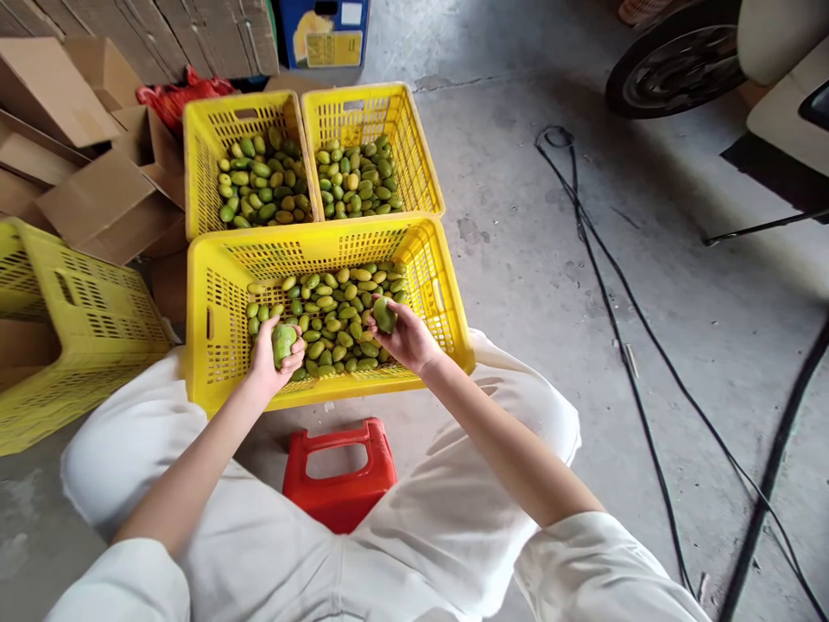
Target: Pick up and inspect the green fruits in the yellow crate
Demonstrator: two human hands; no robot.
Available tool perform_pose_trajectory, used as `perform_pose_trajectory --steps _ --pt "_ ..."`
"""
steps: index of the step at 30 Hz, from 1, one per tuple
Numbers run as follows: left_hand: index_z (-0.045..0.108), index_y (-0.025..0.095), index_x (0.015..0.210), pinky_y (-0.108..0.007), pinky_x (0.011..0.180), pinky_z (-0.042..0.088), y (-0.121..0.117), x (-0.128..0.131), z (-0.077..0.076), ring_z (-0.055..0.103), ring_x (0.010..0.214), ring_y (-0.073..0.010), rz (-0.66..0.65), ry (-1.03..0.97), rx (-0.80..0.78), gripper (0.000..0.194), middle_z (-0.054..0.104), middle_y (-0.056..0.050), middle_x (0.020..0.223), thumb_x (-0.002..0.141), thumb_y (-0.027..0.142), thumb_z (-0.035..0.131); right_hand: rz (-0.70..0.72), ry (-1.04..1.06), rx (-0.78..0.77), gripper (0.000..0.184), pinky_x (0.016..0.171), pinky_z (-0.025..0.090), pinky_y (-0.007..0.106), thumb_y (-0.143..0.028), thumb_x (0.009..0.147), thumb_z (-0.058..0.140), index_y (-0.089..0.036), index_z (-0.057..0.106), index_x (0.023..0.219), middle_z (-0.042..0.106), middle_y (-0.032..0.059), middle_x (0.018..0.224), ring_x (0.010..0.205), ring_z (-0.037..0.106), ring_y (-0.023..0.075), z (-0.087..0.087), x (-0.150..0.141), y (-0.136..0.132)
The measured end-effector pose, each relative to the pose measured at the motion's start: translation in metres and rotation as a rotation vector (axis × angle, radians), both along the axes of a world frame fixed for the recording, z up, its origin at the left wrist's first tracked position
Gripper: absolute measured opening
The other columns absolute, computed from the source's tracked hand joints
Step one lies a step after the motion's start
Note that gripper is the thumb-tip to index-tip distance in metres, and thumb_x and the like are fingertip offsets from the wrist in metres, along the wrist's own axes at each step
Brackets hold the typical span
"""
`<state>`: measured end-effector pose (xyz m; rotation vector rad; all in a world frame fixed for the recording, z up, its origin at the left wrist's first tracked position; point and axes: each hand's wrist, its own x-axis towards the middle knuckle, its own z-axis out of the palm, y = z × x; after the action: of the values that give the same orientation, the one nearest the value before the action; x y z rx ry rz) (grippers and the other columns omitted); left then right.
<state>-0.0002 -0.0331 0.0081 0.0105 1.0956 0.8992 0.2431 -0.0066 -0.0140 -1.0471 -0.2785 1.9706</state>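
My left hand [273, 356] is closed around a green mango [283, 344], over the left front part of the near yellow crate [327, 396]. In my right hand [408, 339] another green mango [384, 315] is gripped between thumb and fingers, above the same crate's right half. Below both hands, many small green and yellowish mangoes [337, 324] cover the crate's bottom. Behind it, touching its back rim, stand two more yellow crates: the left one [200, 173] and the right one [424, 160], each partly filled with similar fruit.
A red plastic stool [340, 492] is between my legs. To the left are a tilted yellow-green crate [107, 289] and cardboard boxes [110, 203]. Black cables [622, 337] lie on the concrete floor at right, near a vehicle wheel [680, 60]. A blue box [324, 39] stands at the back.
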Motion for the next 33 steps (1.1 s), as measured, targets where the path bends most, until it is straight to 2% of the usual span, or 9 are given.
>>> perform_pose_trajectory --steps 3,6,10,13,16,19,23,28,33 --pt "0.060 0.016 0.084 -0.021 0.034 0.035 0.002 0.000 0.002 0.049 0.040 -0.0121 0.051 0.035 -0.003 0.029 0.058 -0.002 0.059 0.092 0.042 0.050 -0.029 -0.040 0.010 0.036 0.059 0.052 0.020 -0.021 0.065 0.082 -0.024 0.061 0.094 0.059 -0.0046 0.077 0.069 0.060 0.0111 -0.002 0.000 0.000" --pt "0.063 0.015 0.098 -0.029 0.057 0.057 0.003 0.002 0.007 0.069 0.070 -0.0199 0.095 0.033 0.003 0.018 0.071 -0.010 0.085 0.088 0.028 0.057 -0.027 -0.059 0.015 0.040 0.050 0.043 0.017 -0.016 0.059 0.083 -0.023 0.061 0.091 0.063 -0.0037 0.082 0.064 0.056 0.0082 0.000 0.000 0.000" --pt "0.062 0.016 0.094 -0.021 0.055 0.053 0.002 0.004 0.011 0.063 0.064 -0.0117 0.095 -0.033 0.096 0.013 0.066 -0.005 0.085 0.084 0.018 0.069 0.028 -0.032 0.037 0.034 0.039 0.028 0.017 -0.036 0.071 0.082 -0.021 0.065 0.097 0.063 -0.0029 0.076 0.050 0.040 0.0055 0.009 0.003 0.001" --pt "0.059 0.017 0.090 -0.011 0.042 0.037 0.000 0.001 0.012 0.046 0.049 -0.0026 0.095 -0.114 0.168 0.018 0.054 0.003 0.075 0.081 0.010 0.073 0.054 0.047 0.009 0.035 0.047 0.046 0.022 -0.046 0.077 0.072 -0.020 0.067 0.100 0.066 0.0009 0.077 0.056 0.051 0.0106 0.014 0.004 0.002" --pt "0.061 0.017 0.093 -0.007 0.040 0.034 0.000 -0.002 0.012 0.045 0.049 -0.0001 0.127 -0.120 0.168 0.023 0.053 0.004 0.076 0.080 0.001 0.070 0.061 0.097 -0.013 0.035 0.068 0.060 0.031 -0.033 0.071 0.073 -0.022 0.065 0.103 0.070 0.0028 0.088 0.078 0.066 0.0189 0.015 0.002 0.002" --pt "0.061 0.016 0.092 -0.006 0.036 0.029 0.000 -0.002 0.009 0.044 0.045 0.0006 0.132 -0.091 0.162 0.020 0.054 0.005 0.072 0.081 0.001 0.070 0.029 0.058 0.012 0.039 0.074 0.059 0.031 -0.022 0.067 0.076 -0.024 0.061 0.102 0.068 0.0000 0.090 0.085 0.068 0.0184 0.011 -0.002 -0.001" --pt "0.062 0.014 0.086 -0.013 0.031 0.024 0.001 -0.001 0.007 0.037 0.038 -0.0017 0.107 -0.068 0.176 0.012 0.051 0.006 0.064 0.088 0.022 0.071 -0.068 0.000 0.012 0.048 0.062 0.052 0.020 -0.012 0.060 0.081 -0.027 0.054 0.097 0.061 -0.0062 0.083 0.075 0.064 0.0116 0.005 -0.005 -0.003" --pt "0.065 0.013 0.095 -0.024 0.046 0.050 0.002 0.001 0.012 0.063 0.061 -0.0152 0.093 -0.058 0.126 0.025 0.067 -0.008 0.082 0.092 0.036 0.057 -0.072 0.047 0.016 0.045 0.044 0.037 0.016 -0.020 0.063 0.085 -0.026 0.055 0.096 0.066 -0.0033 0.086 0.062 0.056 0.0088 0.006 -0.001 0.000" --pt "0.065 0.014 0.095 -0.028 0.065 0.060 0.000 0.003 0.008 0.070 0.080 -0.0189 0.110 -0.022 0.160 0.016 0.071 -0.011 0.097 0.081 0.022 0.069 -0.032 0.131 0.000 0.033 0.060 0.058 0.031 -0.035 0.072 0.076 -0.024 0.061 0.100 0.069 0.0005 0.085 0.078 0.068 0.0201 0.006 0.001 0.004"
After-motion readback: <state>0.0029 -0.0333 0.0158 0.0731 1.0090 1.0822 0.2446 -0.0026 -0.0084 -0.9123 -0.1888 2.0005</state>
